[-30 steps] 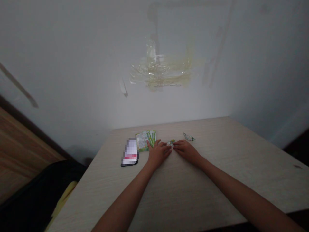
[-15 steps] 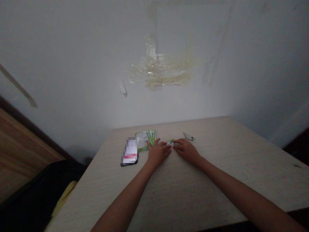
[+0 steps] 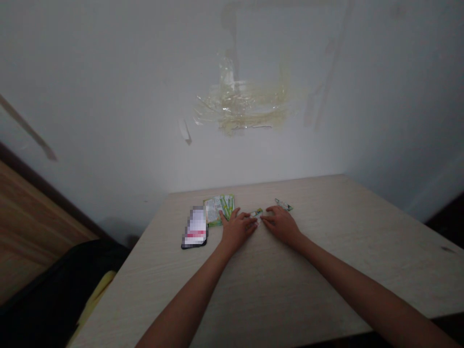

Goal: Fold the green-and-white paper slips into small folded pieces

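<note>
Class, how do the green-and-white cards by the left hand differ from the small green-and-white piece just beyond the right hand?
Size: the cards cover more of the table than the small piece. Arrangement: the cards overlap in a spread; the small piece lies by itself. Place: the cards are beside the left hand; the small piece is just beyond the right hand. Both show green and white and rest on the table.

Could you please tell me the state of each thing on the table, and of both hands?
Left hand: lowered, fingertips at the small piece.
Right hand: lowered, fingers bent; contact with the piece unclear.
Small green-and-white piece: partly covered by fingers.
Green-and-white cards: lying flat, overlapping.
Phone: lying face up, screen pixelated.
Narrow green-and-white piece: lying loose beyond the right hand.
</note>
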Available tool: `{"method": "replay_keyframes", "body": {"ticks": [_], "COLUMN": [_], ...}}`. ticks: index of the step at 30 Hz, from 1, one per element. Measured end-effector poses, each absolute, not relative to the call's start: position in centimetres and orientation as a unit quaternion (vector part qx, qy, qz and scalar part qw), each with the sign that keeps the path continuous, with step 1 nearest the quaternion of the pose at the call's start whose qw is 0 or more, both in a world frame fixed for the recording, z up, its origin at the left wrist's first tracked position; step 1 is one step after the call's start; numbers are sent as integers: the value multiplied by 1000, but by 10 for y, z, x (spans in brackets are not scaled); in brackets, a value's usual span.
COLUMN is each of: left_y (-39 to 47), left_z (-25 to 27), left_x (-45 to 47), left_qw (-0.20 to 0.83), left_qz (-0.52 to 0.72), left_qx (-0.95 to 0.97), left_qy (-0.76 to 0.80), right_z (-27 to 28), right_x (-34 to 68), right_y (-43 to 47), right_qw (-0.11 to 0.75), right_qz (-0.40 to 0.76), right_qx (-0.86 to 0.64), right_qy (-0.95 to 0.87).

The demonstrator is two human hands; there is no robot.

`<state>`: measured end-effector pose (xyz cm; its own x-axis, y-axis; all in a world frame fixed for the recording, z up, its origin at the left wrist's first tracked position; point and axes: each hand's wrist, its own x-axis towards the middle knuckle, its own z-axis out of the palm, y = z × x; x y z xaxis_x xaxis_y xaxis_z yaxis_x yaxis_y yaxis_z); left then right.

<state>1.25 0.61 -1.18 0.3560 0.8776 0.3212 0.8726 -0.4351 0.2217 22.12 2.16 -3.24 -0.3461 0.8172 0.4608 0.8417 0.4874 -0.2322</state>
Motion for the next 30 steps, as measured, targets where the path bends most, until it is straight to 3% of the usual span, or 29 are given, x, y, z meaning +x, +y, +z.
{"method": "replay_keyframes", "body": {"ticks": [12,30], "left_y": [5,10], "left_z": [-11,-13], "left_x": [13,12], "left_qw": [8,26], "left_qz": [186,184], "left_qx": [820,824], "left_qy": [541,536], "right_z": [-31,-22], "right_x": [222,214], "right_y": [20,22], "right_qw": [307,223], "right_qz": [10,-56], "right_qx": [-464,-570], "right_qy": [-831,-789]}}
